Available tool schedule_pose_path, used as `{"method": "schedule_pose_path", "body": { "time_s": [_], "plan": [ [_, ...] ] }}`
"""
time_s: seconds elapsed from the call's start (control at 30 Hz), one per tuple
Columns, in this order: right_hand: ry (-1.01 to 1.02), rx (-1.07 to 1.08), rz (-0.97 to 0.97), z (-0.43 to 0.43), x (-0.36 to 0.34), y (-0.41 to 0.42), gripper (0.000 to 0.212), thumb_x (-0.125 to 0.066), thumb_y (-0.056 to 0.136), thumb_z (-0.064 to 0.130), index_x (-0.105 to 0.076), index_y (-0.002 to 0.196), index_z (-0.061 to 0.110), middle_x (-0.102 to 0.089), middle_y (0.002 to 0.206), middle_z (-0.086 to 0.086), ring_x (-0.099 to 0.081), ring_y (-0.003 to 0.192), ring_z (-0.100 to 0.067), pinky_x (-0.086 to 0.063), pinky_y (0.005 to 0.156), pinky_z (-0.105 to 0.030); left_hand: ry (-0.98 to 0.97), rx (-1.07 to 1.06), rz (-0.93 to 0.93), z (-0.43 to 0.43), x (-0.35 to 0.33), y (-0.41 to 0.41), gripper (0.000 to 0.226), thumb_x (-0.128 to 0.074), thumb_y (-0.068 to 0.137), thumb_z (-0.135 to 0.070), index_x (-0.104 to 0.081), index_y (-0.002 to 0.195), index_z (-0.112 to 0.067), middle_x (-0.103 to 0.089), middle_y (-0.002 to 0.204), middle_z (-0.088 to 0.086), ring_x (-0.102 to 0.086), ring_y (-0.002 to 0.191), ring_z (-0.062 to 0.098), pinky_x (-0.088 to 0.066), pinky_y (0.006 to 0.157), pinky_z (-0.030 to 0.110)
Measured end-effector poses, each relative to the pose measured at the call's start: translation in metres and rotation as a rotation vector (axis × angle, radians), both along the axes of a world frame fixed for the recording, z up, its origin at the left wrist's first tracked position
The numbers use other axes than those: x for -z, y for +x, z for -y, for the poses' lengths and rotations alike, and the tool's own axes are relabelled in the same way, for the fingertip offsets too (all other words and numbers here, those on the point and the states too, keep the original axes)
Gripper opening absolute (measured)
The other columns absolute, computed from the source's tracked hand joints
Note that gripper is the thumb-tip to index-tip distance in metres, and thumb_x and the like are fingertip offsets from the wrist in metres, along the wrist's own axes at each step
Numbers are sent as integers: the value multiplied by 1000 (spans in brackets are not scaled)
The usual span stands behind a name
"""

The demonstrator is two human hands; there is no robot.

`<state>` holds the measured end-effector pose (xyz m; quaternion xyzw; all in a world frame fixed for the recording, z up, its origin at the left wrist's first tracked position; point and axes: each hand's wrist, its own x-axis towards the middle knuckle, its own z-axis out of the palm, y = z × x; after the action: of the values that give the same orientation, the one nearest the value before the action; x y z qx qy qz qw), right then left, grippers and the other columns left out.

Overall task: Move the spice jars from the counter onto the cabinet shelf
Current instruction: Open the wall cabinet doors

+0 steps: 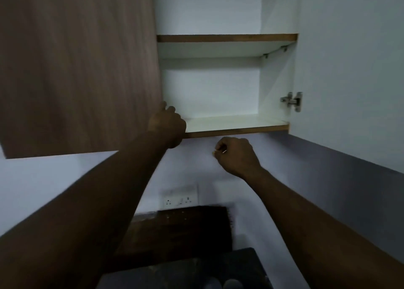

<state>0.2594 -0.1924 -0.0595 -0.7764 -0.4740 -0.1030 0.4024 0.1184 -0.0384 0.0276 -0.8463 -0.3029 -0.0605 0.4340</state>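
The wall cabinet stands open with a bare white lower shelf (236, 122) and an upper shelf (227, 38) above it. No jar is on either shelf. My left hand (167, 124) is raised to the lower shelf's left end, its fingers curled round the edge of the brown wooden door (76, 69). My right hand (237, 155) hangs just under the shelf's front edge, fingers curled, holding nothing I can see. Two pale rounded tops (223, 284) show dimly at the bottom edge on the dark counter (175, 273); whether they are spice jars is unclear.
The right cabinet door (349, 69) is swung open, white inside, with a metal hinge (291, 100). A wall socket (179, 200) sits below the cabinet, above a dark brown board (175, 229). The room is dim.
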Motion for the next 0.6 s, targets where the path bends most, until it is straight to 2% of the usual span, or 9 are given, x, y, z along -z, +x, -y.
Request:
{"method": "schedule_pose_path", "body": {
  "time_s": [0.1,0.23,0.37,0.43,0.5,0.6],
  "plan": [
    [15,-120,-35,-35,7,-7,24,-76,87,36,-75,107,22,-74,104,4,-68,96,-14,-56,85,-30,77,-78,-99,-6,-1,-5,28,-47,99,-34,-72,105,-23,-70,120,1,-50,129,26,-10,124,51],
    [46,-251,-160,-77,17,-18,35,-77,88,34,-72,119,19,-73,114,5,-67,104,-13,-53,93,-27,127,-72,-126,-3,6,-13,37,-39,102,-36,-74,100,-24,-71,116,0,-51,128,26,-5,124,55],
    [131,-377,-342,-97,25,-35,34,-79,87,32,-72,119,24,-71,110,14,-65,102,-4,-44,79,-8,135,71,-109,7,1,-38,35,-45,98,-41,-76,98,-26,-73,102,-4,-54,120,23,-8,124,53],
    [152,-484,-412,-96,29,-52,33,-79,88,30,-72,119,27,-72,111,18,-67,101,-3,-52,83,-15,134,171,-122,15,-3,-60,37,-46,95,-48,-75,102,-27,-72,98,-5,-55,115,22,-10,124,52],
    [210,-565,-424,-91,34,-77,28,-79,88,26,-72,115,28,-74,107,18,-69,95,0,-57,85,-24,160,253,-130,23,-9,-84,48,-33,94,-50,-74,104,-27,-70,97,-4,-55,112,21,-12,124,51],
    [373,-602,-468,-78,39,-111,16,-78,89,22,-72,104,21,-76,97,8,-72,90,-8,-60,82,-37,203,319,-116,41,-20,-114,55,-20,95,-39,-71,105,-21,-68,101,-2,-54,113,22,-14,123,48]
  ]
}}
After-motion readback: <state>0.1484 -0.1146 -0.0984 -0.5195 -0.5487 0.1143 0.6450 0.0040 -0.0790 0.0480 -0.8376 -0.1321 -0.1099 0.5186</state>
